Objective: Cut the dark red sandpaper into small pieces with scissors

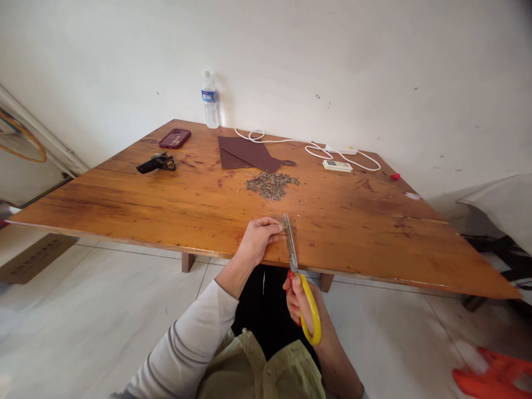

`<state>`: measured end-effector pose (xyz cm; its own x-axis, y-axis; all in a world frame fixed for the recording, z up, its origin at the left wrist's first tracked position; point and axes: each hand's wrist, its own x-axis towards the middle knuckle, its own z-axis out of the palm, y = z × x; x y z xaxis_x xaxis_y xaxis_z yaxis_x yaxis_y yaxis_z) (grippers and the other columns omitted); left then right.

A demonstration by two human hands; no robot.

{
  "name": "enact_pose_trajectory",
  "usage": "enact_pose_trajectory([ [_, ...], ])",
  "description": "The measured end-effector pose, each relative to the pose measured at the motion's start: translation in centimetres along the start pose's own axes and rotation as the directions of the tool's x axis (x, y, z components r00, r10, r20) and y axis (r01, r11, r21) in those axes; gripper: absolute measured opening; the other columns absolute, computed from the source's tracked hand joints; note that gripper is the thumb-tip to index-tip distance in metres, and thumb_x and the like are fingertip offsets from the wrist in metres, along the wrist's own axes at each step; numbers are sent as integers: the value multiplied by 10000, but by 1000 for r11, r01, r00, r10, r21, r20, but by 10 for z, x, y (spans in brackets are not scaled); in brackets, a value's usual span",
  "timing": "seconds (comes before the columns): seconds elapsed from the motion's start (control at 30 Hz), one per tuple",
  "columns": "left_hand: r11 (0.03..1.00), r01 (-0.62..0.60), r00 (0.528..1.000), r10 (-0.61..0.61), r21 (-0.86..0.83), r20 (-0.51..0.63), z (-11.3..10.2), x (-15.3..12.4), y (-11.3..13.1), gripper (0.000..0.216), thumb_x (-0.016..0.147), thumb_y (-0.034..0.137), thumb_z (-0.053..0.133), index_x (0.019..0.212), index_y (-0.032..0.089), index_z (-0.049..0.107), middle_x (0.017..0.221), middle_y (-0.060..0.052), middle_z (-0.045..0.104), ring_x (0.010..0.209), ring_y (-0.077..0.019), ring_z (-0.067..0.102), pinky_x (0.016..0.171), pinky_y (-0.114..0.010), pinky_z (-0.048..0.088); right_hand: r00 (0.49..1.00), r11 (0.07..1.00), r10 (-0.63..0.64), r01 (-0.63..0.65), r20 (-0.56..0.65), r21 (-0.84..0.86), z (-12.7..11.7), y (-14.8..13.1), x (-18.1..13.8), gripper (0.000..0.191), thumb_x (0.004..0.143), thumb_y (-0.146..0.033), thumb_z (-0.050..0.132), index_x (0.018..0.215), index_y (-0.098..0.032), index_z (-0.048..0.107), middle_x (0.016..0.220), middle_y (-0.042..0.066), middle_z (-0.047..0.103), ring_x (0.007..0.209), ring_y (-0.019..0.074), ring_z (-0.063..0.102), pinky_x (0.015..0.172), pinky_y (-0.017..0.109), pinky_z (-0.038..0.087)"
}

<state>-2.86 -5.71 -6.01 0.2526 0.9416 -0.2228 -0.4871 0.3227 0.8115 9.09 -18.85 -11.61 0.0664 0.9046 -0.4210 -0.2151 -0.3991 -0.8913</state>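
Note:
My right hand (300, 302) is wrapped round the handles of a pair of scissors (291, 246) with one yellow and one red handle. Their blades point away from me over the table's front edge and look nearly closed. Close against the blades, my left hand (262, 237) is in a pinch; whatever sits between its fingertips is too small to name. Beyond both hands, a loose pile of small dry greyish-brown cut bits (272, 186) lies on the wooden table (187, 205), with some bits scattered around it.
Behind the pile lie dark maroon sheets (245, 152). Farther left are a black bundle of keys or cord (157, 162), a maroon phone (175, 138) and a water bottle (210, 101). A white cable (286, 140) and a small white device (337, 166) lie at the back right.

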Motion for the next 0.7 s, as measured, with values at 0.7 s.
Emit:
enact_pose_trajectory([
  [0.7, 1000, -8, 1000, 8, -7, -15, 2, -1, 0, 128, 582, 109, 788, 570, 111, 661, 612, -25, 647, 577, -118, 627, 682, -287, 574, 1000, 1000, 13, -13, -6, -18, 2, -5, 0, 720, 578, -906, 635, 726, -207, 549, 444, -142, 315, 336, 27, 234, 307, 166, 225],
])
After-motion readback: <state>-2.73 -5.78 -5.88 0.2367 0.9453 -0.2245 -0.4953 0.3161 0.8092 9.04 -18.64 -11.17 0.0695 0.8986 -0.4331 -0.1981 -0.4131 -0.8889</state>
